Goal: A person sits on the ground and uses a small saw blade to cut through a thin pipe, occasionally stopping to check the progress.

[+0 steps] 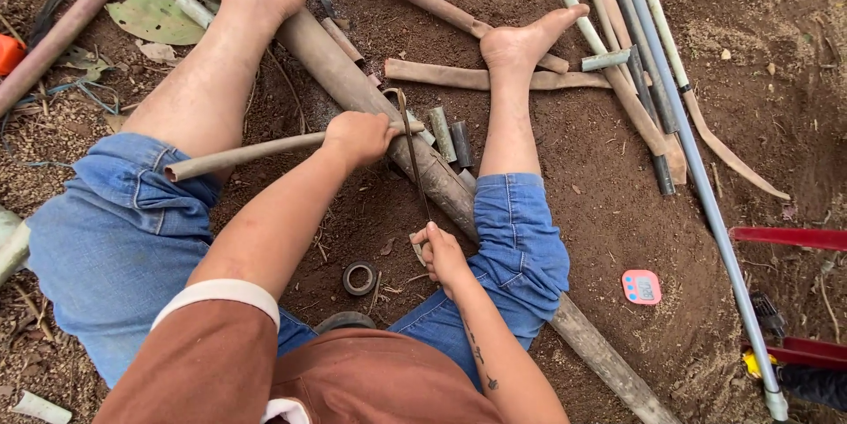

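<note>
Bare soil, pipes scattered. Left hand (357, 135) grips a thin pipe (256, 153) across a log (423, 159); right hand (438, 255) clasps a saw blade (412, 155). Steady strokes, pipe pinned firmly, seem best.

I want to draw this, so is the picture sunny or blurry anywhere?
Head view: soft, even daylight with no harsh shadows or glare; the left hand on the thin pipe and the right hand with the saw blade look sharp; the long pipes at the right bow a little, a wide-lens effect.
</note>
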